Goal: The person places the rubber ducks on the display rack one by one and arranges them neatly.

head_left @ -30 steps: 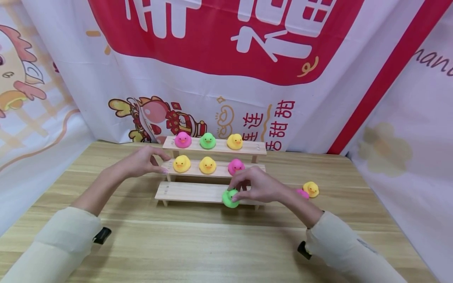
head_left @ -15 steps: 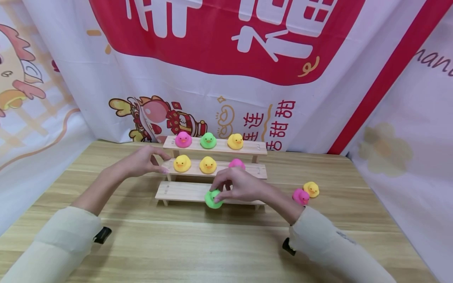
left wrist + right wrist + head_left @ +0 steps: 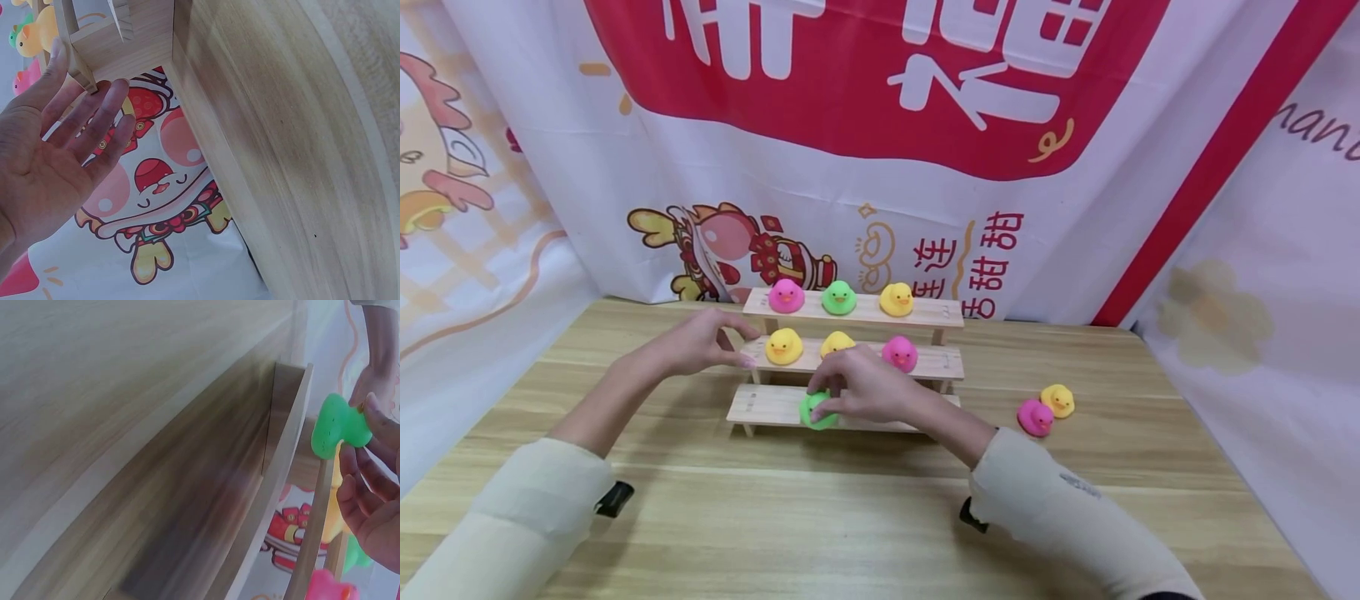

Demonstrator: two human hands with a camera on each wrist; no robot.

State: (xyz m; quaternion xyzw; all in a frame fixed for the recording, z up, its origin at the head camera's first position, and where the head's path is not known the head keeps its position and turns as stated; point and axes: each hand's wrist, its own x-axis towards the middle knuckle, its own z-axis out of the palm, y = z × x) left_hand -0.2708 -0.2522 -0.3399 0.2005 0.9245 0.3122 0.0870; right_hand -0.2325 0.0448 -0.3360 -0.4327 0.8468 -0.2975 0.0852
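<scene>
A green rubber duck (image 3: 811, 410) is pinched between the thumb and fingers of my right hand (image 3: 868, 385), over the lowest step of a three-tier wooden display stand (image 3: 756, 405). In the right wrist view the duck's flat base (image 3: 330, 425) shows above that step's board. My left hand (image 3: 706, 343) holds the left end of the middle step, thumb and fingers around the board's end. On the top step sit a pink duck (image 3: 786, 296), a green duck and a yellow one. Two yellow ducks (image 3: 784, 347) and a pink duck (image 3: 899, 354) stand on the middle step; my right hand partly covers one yellow.
To the right of the stand, a pink duck (image 3: 1036, 417) and a yellow duck (image 3: 1057, 400) lie together on the wooden table (image 3: 880, 525). A printed cloth (image 3: 850, 179) hangs close behind the stand, with more cloth at both sides.
My right hand has carried the green duck leftward along the lowest step, uncovering the pink duck on the middle step and the loose pink duck. My left hand has stayed put.
</scene>
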